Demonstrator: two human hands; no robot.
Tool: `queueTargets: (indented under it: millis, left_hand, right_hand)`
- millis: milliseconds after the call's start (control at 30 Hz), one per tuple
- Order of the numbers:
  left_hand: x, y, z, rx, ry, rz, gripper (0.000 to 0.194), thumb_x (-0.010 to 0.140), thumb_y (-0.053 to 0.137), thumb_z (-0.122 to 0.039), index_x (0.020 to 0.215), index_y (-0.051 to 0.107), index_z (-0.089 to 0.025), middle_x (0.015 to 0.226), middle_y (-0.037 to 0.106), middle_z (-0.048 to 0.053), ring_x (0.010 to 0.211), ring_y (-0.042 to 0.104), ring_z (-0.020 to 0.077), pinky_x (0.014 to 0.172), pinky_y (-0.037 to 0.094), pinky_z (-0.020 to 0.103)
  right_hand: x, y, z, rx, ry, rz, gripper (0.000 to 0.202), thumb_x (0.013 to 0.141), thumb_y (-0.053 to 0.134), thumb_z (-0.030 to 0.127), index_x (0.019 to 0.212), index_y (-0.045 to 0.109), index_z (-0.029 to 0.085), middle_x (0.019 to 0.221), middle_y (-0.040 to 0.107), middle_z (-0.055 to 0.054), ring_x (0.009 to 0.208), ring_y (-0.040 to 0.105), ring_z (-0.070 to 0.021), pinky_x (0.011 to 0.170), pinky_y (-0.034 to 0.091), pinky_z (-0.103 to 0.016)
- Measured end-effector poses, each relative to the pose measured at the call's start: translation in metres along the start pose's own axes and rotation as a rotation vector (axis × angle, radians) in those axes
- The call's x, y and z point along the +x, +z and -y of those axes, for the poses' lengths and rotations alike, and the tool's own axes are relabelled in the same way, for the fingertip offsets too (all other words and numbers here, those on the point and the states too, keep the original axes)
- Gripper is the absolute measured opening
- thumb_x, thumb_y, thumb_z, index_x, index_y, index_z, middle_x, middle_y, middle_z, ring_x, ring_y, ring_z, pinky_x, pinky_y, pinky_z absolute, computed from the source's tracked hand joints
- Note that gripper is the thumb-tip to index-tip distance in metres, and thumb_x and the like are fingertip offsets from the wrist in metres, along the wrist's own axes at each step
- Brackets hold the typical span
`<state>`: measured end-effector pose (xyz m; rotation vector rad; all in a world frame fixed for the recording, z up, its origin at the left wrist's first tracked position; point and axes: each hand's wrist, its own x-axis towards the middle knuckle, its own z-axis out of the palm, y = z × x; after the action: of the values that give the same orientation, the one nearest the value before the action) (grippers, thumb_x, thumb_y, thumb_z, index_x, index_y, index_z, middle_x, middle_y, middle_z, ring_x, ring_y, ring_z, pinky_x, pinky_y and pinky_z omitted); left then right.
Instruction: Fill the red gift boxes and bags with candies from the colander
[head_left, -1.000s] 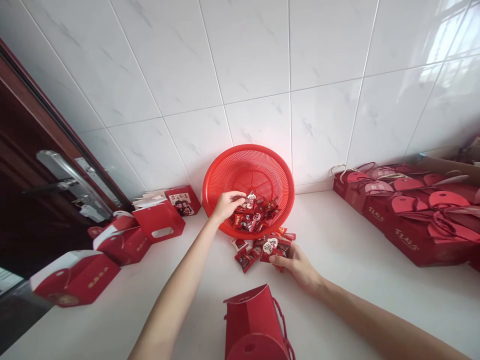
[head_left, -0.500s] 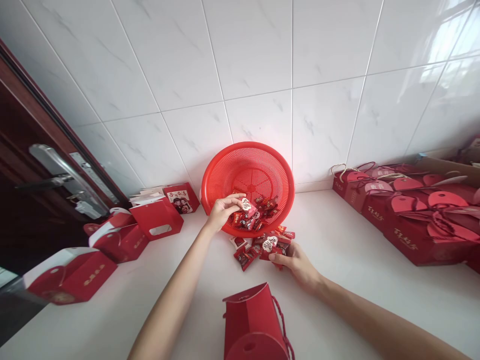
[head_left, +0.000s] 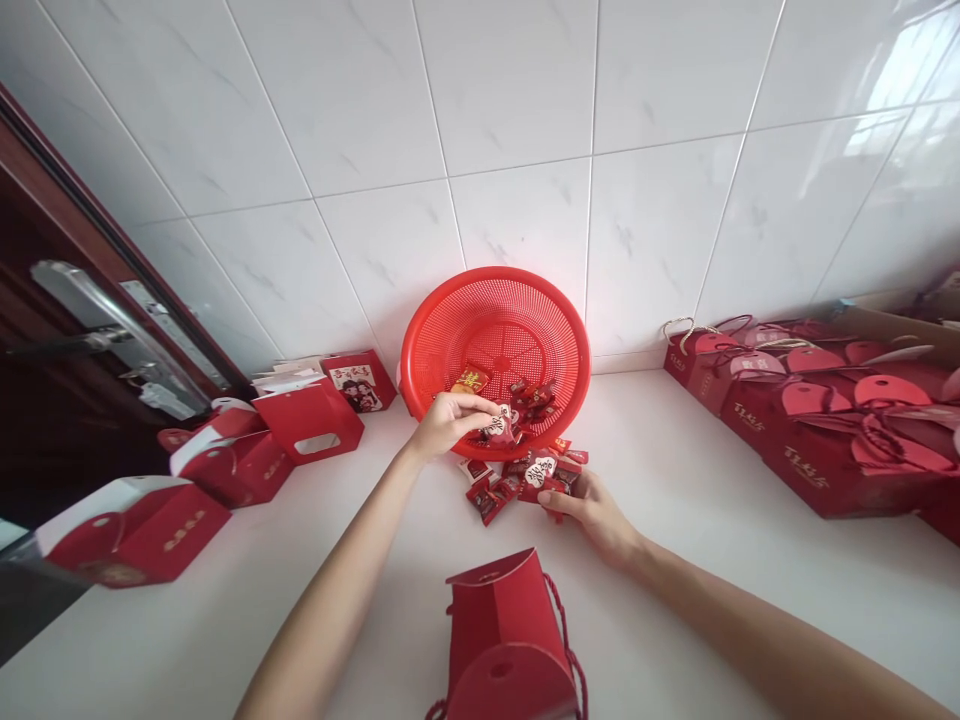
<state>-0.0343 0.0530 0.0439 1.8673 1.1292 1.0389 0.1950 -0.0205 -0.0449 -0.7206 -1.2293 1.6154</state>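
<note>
Two hands: our left [head_left: 448, 424] pinches one sweet [head_left: 500, 424] at the basket [head_left: 496, 281] mouth; our right [head_left: 600, 515] grips loose sweets [head_left: 541, 472] on the counter [head_left: 622, 620]. Light, probably firm, slick-wrapped; we judge them best taken by wrapper ends.

White table [head_left: 645, 620] — red basket [head_left: 496, 285], candy pile [head_left: 491, 497], red boxes [head_left: 510, 625] on it.

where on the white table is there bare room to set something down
Likely the roomiest patch of the white table lies between the basket, right forearm and right-hand boxes. Another lies between the left forearm and left-hand boxes. It is crowded at the basket's front, with loose sweets and both hands.
</note>
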Motion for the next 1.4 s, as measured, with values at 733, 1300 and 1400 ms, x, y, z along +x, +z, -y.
queueTargets:
  millis: [733, 1300, 1400]
  left_hand:
    - [0.021, 0.013, 0.024, 0.594, 0.15, -0.111, 0.027, 0.084, 0.065, -0.02, 0.108, 0.075, -0.02, 0.117, 0.074, 0.008, 0.114, 0.068, 0.0259, 0.107, 0.051, 0.042]
    - [0.076, 0.058, 0.02, 0.539, 0.149, -0.137, 0.028, 0.097, 0.046, -0.019, 0.098, 0.074, -0.017, 0.092, 0.078, 0.006, 0.089, 0.072, 0.0229, 0.084, 0.056, 0.034]
    - [0.07, 0.051, 0.017, 0.501, 0.143, -0.186, 0.026, 0.096, 0.047, -0.021, 0.095, 0.073, -0.016, 0.091, 0.078, 0.006, 0.088, 0.072, 0.0232, 0.082, 0.055, 0.033]
  right_hand:
    - [-0.001, 0.001, 0.0, -0.01, 0.002, 0.003, 0.038, 0.068, 0.088, 0.047, 0.083, 0.064, 0.02, 0.068, 0.056, 0.002, 0.059, 0.048, -0.0135, 0.056, 0.04, -0.029]
    - [0.0, -0.001, -0.005, 0.0, 0.011, 0.026, 0.038, 0.07, 0.085, 0.045, 0.089, 0.063, 0.02, 0.07, 0.058, 0.002, 0.059, 0.048, -0.0128, 0.056, 0.039, -0.028]
    - [0.001, 0.0, -0.003, -0.01, 0.011, 0.021, 0.039, 0.07, 0.085, 0.045, 0.091, 0.064, 0.02, 0.071, 0.059, 0.001, 0.059, 0.048, -0.0129, 0.056, 0.038, -0.029]
